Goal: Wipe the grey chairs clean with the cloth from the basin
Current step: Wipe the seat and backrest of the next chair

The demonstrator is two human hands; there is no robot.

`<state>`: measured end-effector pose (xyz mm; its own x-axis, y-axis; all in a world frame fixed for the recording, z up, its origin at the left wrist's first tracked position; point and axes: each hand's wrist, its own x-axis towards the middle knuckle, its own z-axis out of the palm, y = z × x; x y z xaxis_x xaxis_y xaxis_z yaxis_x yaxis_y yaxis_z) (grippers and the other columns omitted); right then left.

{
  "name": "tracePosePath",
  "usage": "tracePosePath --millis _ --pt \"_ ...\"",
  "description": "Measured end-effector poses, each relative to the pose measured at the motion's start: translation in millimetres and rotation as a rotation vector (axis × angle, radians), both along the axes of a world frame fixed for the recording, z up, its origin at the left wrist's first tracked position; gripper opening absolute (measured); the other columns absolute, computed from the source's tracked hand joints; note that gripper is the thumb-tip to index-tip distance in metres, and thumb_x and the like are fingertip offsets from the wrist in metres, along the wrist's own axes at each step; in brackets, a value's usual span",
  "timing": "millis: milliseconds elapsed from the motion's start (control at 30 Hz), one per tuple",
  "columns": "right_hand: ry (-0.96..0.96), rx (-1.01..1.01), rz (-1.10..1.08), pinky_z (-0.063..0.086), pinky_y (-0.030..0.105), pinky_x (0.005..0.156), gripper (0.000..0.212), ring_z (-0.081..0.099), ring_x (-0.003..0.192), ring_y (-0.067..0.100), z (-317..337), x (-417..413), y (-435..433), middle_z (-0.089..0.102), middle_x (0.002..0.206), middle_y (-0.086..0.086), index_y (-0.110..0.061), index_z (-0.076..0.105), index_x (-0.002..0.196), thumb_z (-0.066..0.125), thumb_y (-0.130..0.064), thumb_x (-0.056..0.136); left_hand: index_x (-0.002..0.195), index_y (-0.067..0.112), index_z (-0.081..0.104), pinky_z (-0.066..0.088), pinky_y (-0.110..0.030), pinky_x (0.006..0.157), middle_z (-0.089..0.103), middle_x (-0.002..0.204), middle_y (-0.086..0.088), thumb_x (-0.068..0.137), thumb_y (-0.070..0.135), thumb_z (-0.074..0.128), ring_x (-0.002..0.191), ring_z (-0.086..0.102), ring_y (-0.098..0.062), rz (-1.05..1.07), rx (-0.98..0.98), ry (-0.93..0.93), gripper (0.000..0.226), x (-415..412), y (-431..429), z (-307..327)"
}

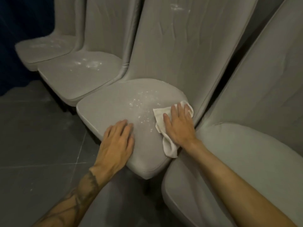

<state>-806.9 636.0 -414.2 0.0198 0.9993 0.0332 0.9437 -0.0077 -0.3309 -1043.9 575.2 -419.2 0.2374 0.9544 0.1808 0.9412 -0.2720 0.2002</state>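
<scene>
Cloth (159,114) is limp and light (likely damp): press it flat. Right hand (178,124) presses it, fingers straight; left hand (118,141) lies flat on seat (113,104).

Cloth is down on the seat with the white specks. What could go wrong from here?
1. The right hand presses the cloth beside the white specks; a sweep could smear them into the seat fabric or toward the left hand resting on it.
2. The cloth's loose tail hangs toward the neighbouring chair and may drag powder onto it.
3. The white smear high on the backrest could be missed.
</scene>
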Motion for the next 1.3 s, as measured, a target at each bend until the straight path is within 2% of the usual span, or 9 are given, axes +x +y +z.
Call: tracePosePath --millis 67,267,467,633,700,767,900,1100,1300 --pt "-0.057 -0.023 0.008 0.013 0.047 0.130 0.067 0.014 0.158 0.039 -13.1 -4.6 5.8 0.015 0.169 0.023 -0.005 0.022 0.162 0.027 -0.047 0.109 0.148 0.009 0.054 0.033 -0.049 0.121 0.049 0.155 -0.013 0.109 0.034 0.036 0.143 0.047 -0.030 0.013 0.015 0.013 0.050 -10.0 4.6 0.0" --pt "-0.246 0.001 -0.030 0.033 0.047 0.115 0.060 0.048 0.129 0.039 -27.6 -5.4 29.8 0.050 0.144 0.022 -0.003 0.036 0.151 0.024 -0.042 0.107 0.151 0.009 0.049 0.029 -0.046 0.122 0.046 0.158 -0.015 0.105 0.044 0.026 0.145 0.044 -0.031 0.053 -0.013 0.047 0.062 -38.7 66.6 9.4" --pt "-0.226 0.004 -0.105 0.033 0.046 0.115 0.054 0.046 0.130 0.038 -13.0 2.1 52.1 0.048 0.145 0.021 -0.003 0.038 0.151 0.027 -0.036 0.109 0.139 0.007 0.056 0.040 -0.050 0.109 0.055 0.146 -0.018 0.107 0.045 0.031 0.129 0.054 -0.038 0.034 -0.035 0.021 0.056 -77.6 130.5 2.5" --pt "-0.259 -0.075 -0.055 0.027 0.050 0.125 0.072 0.027 0.154 0.041 -18.1 -44.7 -26.0 0.021 0.168 0.026 -0.004 0.021 0.162 0.007 -0.049 0.108 0.117 0.007 0.065 0.041 -0.047 0.088 0.064 0.117 -0.013 0.102 0.045 0.031 0.102 0.057 -0.033 -0.029 -0.020 0.062 0.052 -91.5 148.0 -1.2" --pt "-0.227 -0.064 -0.046 0.035 0.049 0.121 0.070 0.042 0.144 0.038 -15.9 -49.1 -38.2 0.037 0.161 0.022 -0.004 0.029 0.160 0.013 -0.049 0.109 0.111 0.009 0.064 0.042 -0.046 0.085 0.062 0.111 -0.011 0.102 0.044 0.032 0.097 0.054 -0.031 -0.046 -0.032 0.072 0.048 -94.6 155.1 2.2" --pt "-0.262 -0.046 -0.110 0.035 0.047 0.119 0.065 0.047 0.134 0.036 -12.0 -38.8 -18.2 0.046 0.151 0.020 -0.002 0.035 0.155 0.019 -0.045 0.109 0.106 0.010 0.062 0.043 -0.047 0.083 0.059 0.108 -0.010 0.102 0.045 0.032 0.095 0.052 -0.030 -0.075 -0.052 0.080 0.046 -98.2 165.3 7.6" --pt "-0.254 -0.030 -0.280 0.015 0.042 0.129 0.060 0.027 0.152 0.036 -0.7 -15.4 41.2 0.032 0.163 0.023 0.000 0.032 0.155 0.027 -0.036 0.108 0.097 0.011 0.060 0.043 -0.049 0.077 0.055 0.100 -0.009 0.099 0.047 0.030 0.087 0.049 -0.030 -0.152 -0.005 0.030 0.047 -105.7 186.7 7.0" --pt "-0.235 -0.034 -0.329 0.022 0.050 0.127 0.074 0.020 0.157 0.037 -20.7 -48.1 27.8 0.015 0.171 0.020 -0.018 0.026 0.162 0.016 -0.063 0.104 0.098 0.015 0.059 0.042 -0.046 0.075 0.054 0.100 -0.006 0.100 0.046 0.034 0.086 0.047 -0.027 -0.176 0.058 -0.026 0.040 -110.5 192.0 -11.2" --pt "-0.291 -0.016 -0.243 0.033 0.047 0.120 0.061 0.036 0.147 0.039 -20.9 -21.0 48.4 0.032 0.163 0.020 -0.012 0.032 0.158 0.017 -0.046 0.109 0.100 0.020 0.058 0.041 -0.045 0.077 0.052 0.103 0.000 0.102 0.045 0.035 0.087 0.044 -0.022 -0.177 0.059 -0.103 0.034 -112.8 195.5 -21.6"
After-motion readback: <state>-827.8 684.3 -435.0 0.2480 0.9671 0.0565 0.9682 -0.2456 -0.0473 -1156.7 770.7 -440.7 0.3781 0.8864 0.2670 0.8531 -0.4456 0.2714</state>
